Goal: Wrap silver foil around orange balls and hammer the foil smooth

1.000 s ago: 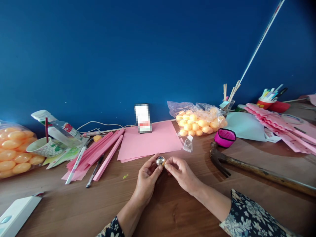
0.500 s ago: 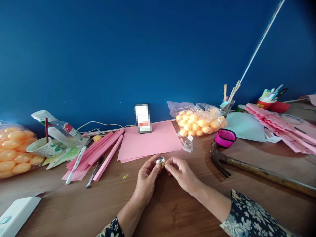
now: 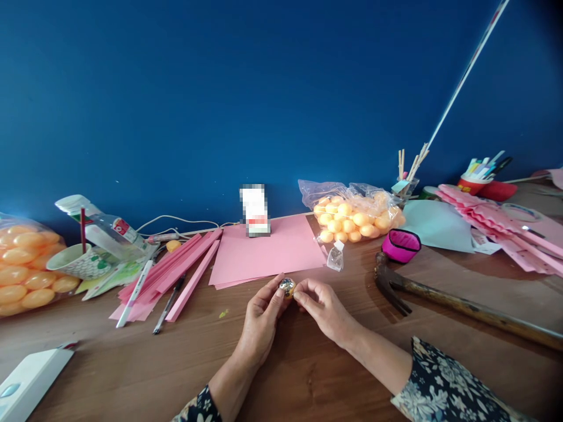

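Note:
Between my hands, just in front of the pink paper sheets (image 3: 266, 252), is a small round ball (image 3: 287, 286), mirror-like silver on top with orange showing low on its side. My left hand (image 3: 259, 322) grips it between thumb and fingers. At the ball's right edge, the thumb and forefinger of my right hand (image 3: 323, 308) are pinched together and touch it. Whether something tiny lies between those fingertips is hidden. A small clear bag (image 3: 335, 258) with a white tag lies beyond my right hand.
To the right lie a hammer (image 3: 457, 305) and a magenta fabric band (image 3: 401, 245). Bags of orange balls (image 3: 352, 220) flank the paper. Pink strips (image 3: 176, 264), pens, a paper cup (image 3: 79, 264) and a plastic bottle (image 3: 103, 225) crowd the left. A phone (image 3: 255, 211) leans by the wall.
Almost everything stays put. The ball has turned or shifted very slightly in the fingers; both hands hold the same position.

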A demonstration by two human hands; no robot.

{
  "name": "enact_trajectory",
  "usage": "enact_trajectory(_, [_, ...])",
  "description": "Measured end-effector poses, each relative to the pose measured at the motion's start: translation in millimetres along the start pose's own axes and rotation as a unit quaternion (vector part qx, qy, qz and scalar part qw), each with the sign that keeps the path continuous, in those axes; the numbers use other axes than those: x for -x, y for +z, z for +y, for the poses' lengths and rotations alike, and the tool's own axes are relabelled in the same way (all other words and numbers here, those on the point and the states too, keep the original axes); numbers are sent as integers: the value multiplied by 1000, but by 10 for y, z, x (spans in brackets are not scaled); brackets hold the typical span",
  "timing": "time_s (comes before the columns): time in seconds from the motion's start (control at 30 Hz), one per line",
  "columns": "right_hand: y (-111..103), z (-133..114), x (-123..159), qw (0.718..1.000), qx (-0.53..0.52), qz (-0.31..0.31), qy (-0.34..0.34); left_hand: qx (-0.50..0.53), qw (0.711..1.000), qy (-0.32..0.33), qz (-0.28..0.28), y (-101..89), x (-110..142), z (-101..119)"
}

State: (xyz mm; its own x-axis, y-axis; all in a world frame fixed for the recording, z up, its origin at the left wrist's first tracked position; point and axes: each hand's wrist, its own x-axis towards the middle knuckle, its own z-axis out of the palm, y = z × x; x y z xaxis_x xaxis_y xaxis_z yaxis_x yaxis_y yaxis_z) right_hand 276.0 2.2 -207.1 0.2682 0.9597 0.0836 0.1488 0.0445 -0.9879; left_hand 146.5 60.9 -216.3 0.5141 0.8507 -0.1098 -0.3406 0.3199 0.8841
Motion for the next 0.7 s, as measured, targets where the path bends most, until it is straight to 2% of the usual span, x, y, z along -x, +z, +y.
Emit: enact_trajectory(0.7, [-5,12,4,1000,9,-5,6,-10,1000,9,-1,-2,1,6])
